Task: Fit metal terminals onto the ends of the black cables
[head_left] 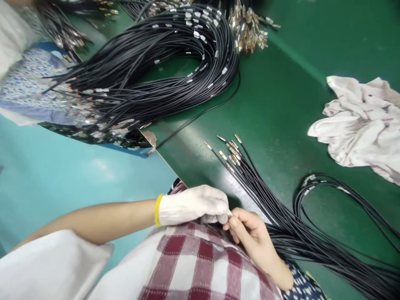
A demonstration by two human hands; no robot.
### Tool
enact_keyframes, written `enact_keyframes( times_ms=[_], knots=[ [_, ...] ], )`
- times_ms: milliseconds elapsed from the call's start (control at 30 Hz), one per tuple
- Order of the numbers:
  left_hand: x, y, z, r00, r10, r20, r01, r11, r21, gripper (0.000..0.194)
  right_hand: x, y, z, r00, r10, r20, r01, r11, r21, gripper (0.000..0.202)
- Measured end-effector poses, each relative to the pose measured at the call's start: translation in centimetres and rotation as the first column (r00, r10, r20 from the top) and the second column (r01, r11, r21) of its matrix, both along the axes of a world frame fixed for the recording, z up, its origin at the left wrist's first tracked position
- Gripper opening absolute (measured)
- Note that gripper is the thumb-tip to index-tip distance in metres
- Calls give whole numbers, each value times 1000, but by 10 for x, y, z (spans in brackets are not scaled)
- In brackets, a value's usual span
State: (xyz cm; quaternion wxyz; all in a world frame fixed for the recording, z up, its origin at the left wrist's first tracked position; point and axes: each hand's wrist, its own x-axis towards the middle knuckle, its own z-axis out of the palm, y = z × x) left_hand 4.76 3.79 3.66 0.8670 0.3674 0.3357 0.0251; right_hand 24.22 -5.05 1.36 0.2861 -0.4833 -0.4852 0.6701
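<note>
Green in surface, the bench extended away from the person, with its cut edge running diagonally beside the blue floor. At the near edge, just above the checked apron, a small metal end piece was located between the two hands. The gloved left hand had its fingers curled and apparently pinching one side; the bare right hand gripped the other between thumb and fingers. This two-sided hold, close to the body, probably served to steady so small a part. Its long axis appeared to slant from upper left to lower right; which end faced forward could not be determined, and any attached cable was hidden. Beside the right hand, a bundle of black cables lay lengthwise from lower right to upper left, its metal tips pointing away from the body, presumably grouped for easy reach. Farther right, a loop of cable curved near the bundle, and a crumpled white cloth lay well apart. Beyond, a large cable coil occupied the far-left bench area, its loose ends overhanging the edge.
</note>
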Motion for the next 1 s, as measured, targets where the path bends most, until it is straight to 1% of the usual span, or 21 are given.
enact_keyframes(
  times_ms=[100,233,300,333,367,400,433,467,500,533,567,600,633,667,700,733,767,800,867,933,1000],
  knots=[
    [-1,-2,-4,998,40,38,-39,999,-34,43,1,-2,-2,1000,-8,22,7,1000,24,41],
    [-4,-3,-4,999,36,40,-36,999,-16,41,0,-4,-5,999,-16,28,13,997,74,40],
    [-6,-3,-2,999,13,-37,-9,995,102,35,-1,-3,-6,999,-18,44,12,992,129,38],
    [-7,-3,-1,991,9,-131,21,973,231,32,-3,-2,-7,997,-8,74,-5,983,182,36],
    [-8,-3,-1,967,35,-251,69,916,395,30,-4,1,-8,991,12,131,-45,966,256,35],
    [-9,-3,-2,926,94,-366,141,813,564,28,-4,4,-8,976,34,216,-108,933,343,35],
    [-10,-4,-4,877,168,-449,231,673,703,26,-4,8,-8,947,59,316,-195,886,420,36],
    [-11,-4,-7,843,227,-487,318,520,793,26,-4,13,-8,908,76,411,-285,833,474,37],
    [-12,-5,-12,834,239,-497,389,384,837,27,-2,17,-8,870,74,487,-351,787,508,39],
    [-12,-6,-17,843,200,-499,444,265,856,28,1,22,-8,839,34,543,-374,760,531,38],
    [-13,-7,-23,856,121,-503,484,153,861,30,5,25,-9,805,-47,591,-359,755,549,36],
    [-13,-9,-29,858,23,-512,511,51,858,30,9,29,-11,752,-150,642,-328,759,562,32],
    [-13,-11,-34,849,-83,-521,520,-39,853,29,13,31,-13,664,-272,697,-295,761,578,29],
    [-13,-13,-38,834,-161,-528,516,-112,849,28,17,33,-17,549,-374,747,-284,758,588,26],
    [-13,-15,-42,822,-208,-530,504,-168,847,26,19,35,-20,448,-433,782,-296,754,587,22],
    [-14,-16,-45,820,-226,-526,487,-208,848,25,21,36,-23,377,-456,806,-316,755,575,19],
    [-15,-17,-47,830,-214,-515,467,-238,852,24,21,37,-25,350,-453,820,-331,759,561,16],
    [-16,-18,-48,847,-189,-497,445,-260,857,23,22,38,-27,354,-439,826,-329,768,550,14],
    [-18,-18,-49,881,-131,-454,410,-268,872,24,22,40,-26,404,-404,821,-280,799,531,12],
    [-21,-17,-48,910,-44,-412,394,-213,894,27,23,41,-22,477,-381,792,-199,831,520,12],
    [-24,-15,-46,922,64,-382,387,-96,917,28,25,41,-17,552,-375,745,-121,848,517,10]
  ],
)
